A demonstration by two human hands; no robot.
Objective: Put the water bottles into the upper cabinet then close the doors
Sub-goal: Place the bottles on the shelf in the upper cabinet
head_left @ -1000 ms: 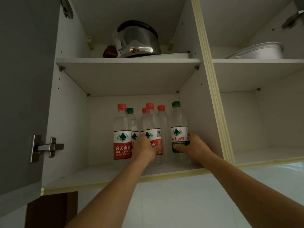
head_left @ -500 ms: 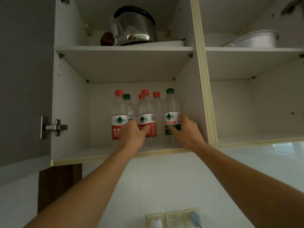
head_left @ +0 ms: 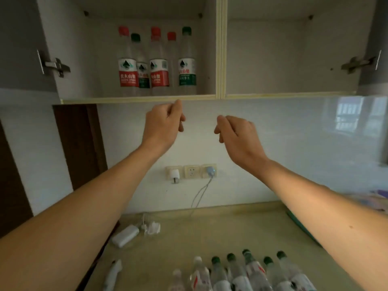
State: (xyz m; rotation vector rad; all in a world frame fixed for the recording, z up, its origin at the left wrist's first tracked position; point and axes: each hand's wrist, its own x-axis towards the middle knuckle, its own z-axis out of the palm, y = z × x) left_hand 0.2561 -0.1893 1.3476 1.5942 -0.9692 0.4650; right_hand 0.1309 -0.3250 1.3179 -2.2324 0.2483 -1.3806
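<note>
Bottles are standing upright in the left compartment of the white upper cabinet (head_left: 134, 99), long axes vertical, caps pointing at the shelf above: a clear plastic water bottle with a red cap and red label (head_left: 128, 66) at the left, a green-capped, green-labelled bottle (head_left: 142, 66) tucked just behind it, a second red-labelled bottle (head_left: 159, 68) in the middle, a red-capped bottle (head_left: 172, 59) behind that with its label hidden, and a green-capped bottle with a green label (head_left: 186, 66) at the right, near the cream-edged divider (head_left: 221, 49). The left hand (head_left: 162, 124) is hanging in the air just below the cabinet's front edge, fingers loosely curled and gripping nothing; the right hand (head_left: 237, 133) is hovering beside it, a gap between the two, fingers likewise drooping in a relaxed curl, nothing in it. Both grey doors are standing open, the left grey door (head_left: 19, 43) showing its metal hinge (head_left: 55, 65). Down on the beige countertop (head_left: 220, 227), a row of more clear water bottles (head_left: 241, 274) is waiting at the near edge, caps pointing up toward the camera, mostly green-capped, two with pale caps. A white charger block (head_left: 125, 236) is lying left of them, and a pale cable (head_left: 200, 194) is dangling from the white wall sockets (head_left: 191, 171).
</note>
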